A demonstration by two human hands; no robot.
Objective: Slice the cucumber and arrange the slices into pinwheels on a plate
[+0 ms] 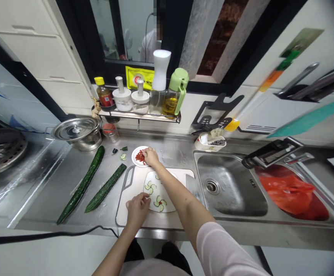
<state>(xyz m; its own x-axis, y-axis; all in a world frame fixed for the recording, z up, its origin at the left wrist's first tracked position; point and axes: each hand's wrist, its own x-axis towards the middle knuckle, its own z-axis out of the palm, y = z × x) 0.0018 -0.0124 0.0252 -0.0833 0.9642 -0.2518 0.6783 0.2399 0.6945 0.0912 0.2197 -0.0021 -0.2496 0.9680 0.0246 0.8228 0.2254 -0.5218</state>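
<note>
My right hand [151, 156] reaches over a small white dish [136, 162], its fingertips pinched at the small red pieces [140, 156] in it. Below, my left hand [138, 207] is over the left rim of a white plate [169, 208], fingers curled; whether anything is in them is hidden. Thin cucumber slices lie on that plate in pinwheel shapes; the front pinwheel [160, 203] has a red centre, and the left one [150, 187] shows no red. My right forearm covers part of the plate, which sits on a pale cutting board [123, 209]. A knife blade [194, 186] lies at its right edge.
Two long cucumbers [82, 186] lie left of the board, with cucumber scraps [123, 156] behind. A lidded steel pot [88, 140] stands back left. The sink [233, 199] is to the right, with a red bag [288, 193]. Bottles and jars fill a rack [144, 116] above.
</note>
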